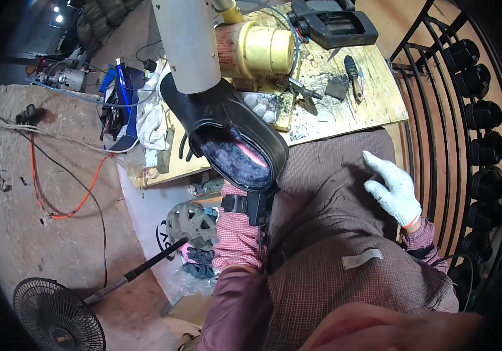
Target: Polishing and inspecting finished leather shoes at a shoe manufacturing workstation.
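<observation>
A black shoe [239, 123] with a dark fuzzy lining is tilted beneath a white cylinder [186, 47], its opening turned toward me. My left forearm in a checked sleeve runs up behind this shoe. The shoe covers most of my left hand, and dark finger-like tips [185, 149] show past its left side, seemingly wrapped round it. A strap with a buckle and a black box [256, 209] sits at that wrist. Over my lap, at the right, my right hand [392, 190] wears a white glove; its fingers are stretched out and it holds nothing.
A wooden workbench [379, 108] carries a yellow cylindrical machine part [265, 50], a black plastic case [338, 26] and a black-handled tool [353, 76]. Several black rounded pieces [487, 146] line a metal rack [432, 128] at right. A fan [58, 316] stands lower left; cables cross the floor.
</observation>
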A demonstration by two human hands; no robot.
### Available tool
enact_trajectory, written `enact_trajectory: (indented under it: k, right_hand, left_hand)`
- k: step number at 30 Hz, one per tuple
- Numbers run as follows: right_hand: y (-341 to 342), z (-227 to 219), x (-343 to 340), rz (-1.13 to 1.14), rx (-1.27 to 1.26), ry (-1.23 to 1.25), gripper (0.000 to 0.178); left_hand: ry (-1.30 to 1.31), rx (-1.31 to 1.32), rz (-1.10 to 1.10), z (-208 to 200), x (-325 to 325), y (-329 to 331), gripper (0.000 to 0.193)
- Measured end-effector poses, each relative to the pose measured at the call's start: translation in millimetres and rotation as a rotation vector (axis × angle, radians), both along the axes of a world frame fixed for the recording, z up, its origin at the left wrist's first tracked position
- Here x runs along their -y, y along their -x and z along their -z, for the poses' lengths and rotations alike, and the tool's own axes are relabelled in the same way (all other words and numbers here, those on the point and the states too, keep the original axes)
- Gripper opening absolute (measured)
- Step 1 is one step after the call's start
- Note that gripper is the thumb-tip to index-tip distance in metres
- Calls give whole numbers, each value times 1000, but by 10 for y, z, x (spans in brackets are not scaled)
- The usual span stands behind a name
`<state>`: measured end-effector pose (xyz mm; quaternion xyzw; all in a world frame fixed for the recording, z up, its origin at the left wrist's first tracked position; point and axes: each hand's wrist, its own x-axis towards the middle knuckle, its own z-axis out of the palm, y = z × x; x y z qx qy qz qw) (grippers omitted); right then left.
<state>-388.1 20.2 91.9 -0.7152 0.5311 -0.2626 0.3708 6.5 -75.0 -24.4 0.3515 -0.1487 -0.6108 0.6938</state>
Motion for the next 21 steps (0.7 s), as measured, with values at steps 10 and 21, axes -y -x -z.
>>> enact_trajectory:
  k: [10,21]
  right_hand:
    - [-99,31,-157,-90,-18,68,57]
    - [-103,94,-262,-117,-68,113,58]
  left_hand:
    - [30,-88,114,28,-167,169,82]
    - [58,-80,-130,-944,-652,472,74]
